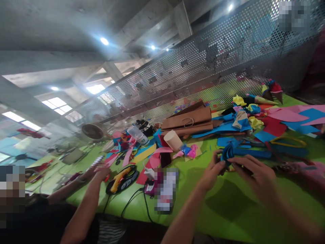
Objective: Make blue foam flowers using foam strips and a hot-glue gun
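Observation:
My left hand (215,168) grips a small bundle of curled blue paper strips (227,152) above the green table (223,217). From the other side, my right hand (254,169) pinches the same bundle near its lower edge. Fingers of both hands partly cover the bundle. Just behind it lie flat blue sheets and a folded blue strip (254,153). Crumpled yellow, white and blue paper (241,119) sits farther back.
A co-worker's hands (101,173) are at the left, near a black and yellow glue gun (123,179). Brown folded sheets (188,122), a cream roll (173,140), a plastic cup (138,135) and a blurred phone (166,191) lie about. A perforated metal screen (203,57) stands behind.

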`<state>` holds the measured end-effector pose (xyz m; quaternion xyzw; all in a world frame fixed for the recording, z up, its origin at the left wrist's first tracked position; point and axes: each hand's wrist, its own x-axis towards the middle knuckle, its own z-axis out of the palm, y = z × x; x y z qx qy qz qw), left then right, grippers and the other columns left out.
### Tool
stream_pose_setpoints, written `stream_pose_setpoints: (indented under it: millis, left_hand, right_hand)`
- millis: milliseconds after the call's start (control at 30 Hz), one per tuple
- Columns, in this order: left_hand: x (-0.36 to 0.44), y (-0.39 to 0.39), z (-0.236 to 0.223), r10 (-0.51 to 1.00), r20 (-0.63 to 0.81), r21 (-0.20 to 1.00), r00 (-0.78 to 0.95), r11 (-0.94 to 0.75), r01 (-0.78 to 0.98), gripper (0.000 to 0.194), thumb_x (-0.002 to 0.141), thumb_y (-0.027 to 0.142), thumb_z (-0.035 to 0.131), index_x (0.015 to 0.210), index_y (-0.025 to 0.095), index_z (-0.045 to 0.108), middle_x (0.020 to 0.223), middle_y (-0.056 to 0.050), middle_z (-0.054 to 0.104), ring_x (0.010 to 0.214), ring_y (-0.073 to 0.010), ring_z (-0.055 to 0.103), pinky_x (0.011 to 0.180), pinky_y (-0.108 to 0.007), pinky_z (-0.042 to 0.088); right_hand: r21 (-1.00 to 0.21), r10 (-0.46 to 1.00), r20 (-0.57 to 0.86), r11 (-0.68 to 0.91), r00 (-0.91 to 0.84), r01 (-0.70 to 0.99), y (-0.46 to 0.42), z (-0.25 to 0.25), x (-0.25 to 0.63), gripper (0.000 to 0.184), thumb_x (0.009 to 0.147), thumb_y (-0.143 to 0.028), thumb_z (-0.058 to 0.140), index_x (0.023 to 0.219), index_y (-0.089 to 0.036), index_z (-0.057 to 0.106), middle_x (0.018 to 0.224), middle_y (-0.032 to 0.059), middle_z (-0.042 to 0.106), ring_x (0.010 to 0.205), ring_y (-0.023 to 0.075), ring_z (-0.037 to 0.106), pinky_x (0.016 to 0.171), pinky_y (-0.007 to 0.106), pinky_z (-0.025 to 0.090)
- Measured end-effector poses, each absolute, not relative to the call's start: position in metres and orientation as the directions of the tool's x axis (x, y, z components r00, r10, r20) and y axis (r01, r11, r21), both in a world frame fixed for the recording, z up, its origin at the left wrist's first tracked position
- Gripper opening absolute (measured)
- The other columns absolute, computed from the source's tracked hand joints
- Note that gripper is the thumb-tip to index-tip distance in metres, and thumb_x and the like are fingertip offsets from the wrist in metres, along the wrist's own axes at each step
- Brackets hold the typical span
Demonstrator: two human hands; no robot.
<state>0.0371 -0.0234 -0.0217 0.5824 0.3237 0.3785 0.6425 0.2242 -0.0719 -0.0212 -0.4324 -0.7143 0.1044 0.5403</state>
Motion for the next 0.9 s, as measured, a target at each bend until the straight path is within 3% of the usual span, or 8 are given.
stream_pose_setpoints:
  millis: [400, 567, 900]
  left_hand:
    - [0.038, -0.029, -0.011, 0.872, 0.069, 0.995, 0.485, -0.097, 0.033, 0.058, 0.093, 0.058, 0.064, 0.136, 0.022, 0.046, 0.093, 0.0, 0.05, 0.081, -0.0145, 0.046, 0.077, -0.029, 0.041]
    - [0.036, -0.03, -0.012, 0.876, 0.066, 0.993, 0.478, -0.106, 0.058, 0.058, 0.095, 0.059, 0.062, 0.139, 0.024, 0.047, 0.093, 0.0, 0.05, 0.082, -0.0148, 0.046, 0.073, -0.027, 0.039]
    - [0.038, -0.03, -0.016, 0.892, 0.048, 0.999, 0.45, -0.047, -0.014, 0.055, 0.095, 0.057, 0.061, 0.136, 0.022, 0.048, 0.089, 0.001, 0.047, 0.074, -0.0128, 0.043, 0.069, -0.026, 0.036]
  right_hand:
    - [-0.443, 0.663, 0.739, 0.612, -0.121, 0.655, -0.068, -0.02, 0.223, 0.012, 0.106, -0.025, 0.057, 0.108, -0.023, 0.069, 0.087, 0.0009, 0.066, 0.072, 0.0144, 0.067, 0.065, 0.026, 0.045]
    - [-0.368, 0.65, 0.744, 0.593, -0.156, 0.716, -0.069, -0.017, 0.221, 0.016, 0.108, -0.027, 0.052, 0.106, -0.021, 0.067, 0.086, 0.0027, 0.067, 0.071, 0.0157, 0.066, 0.063, 0.028, 0.044]
    - [-0.333, 0.662, 0.728, 0.569, -0.179, 0.752, -0.07, -0.017, 0.222, 0.02, 0.109, -0.029, 0.049, 0.105, -0.02, 0.066, 0.086, 0.0033, 0.066, 0.068, 0.0162, 0.064, 0.06, 0.029, 0.039]
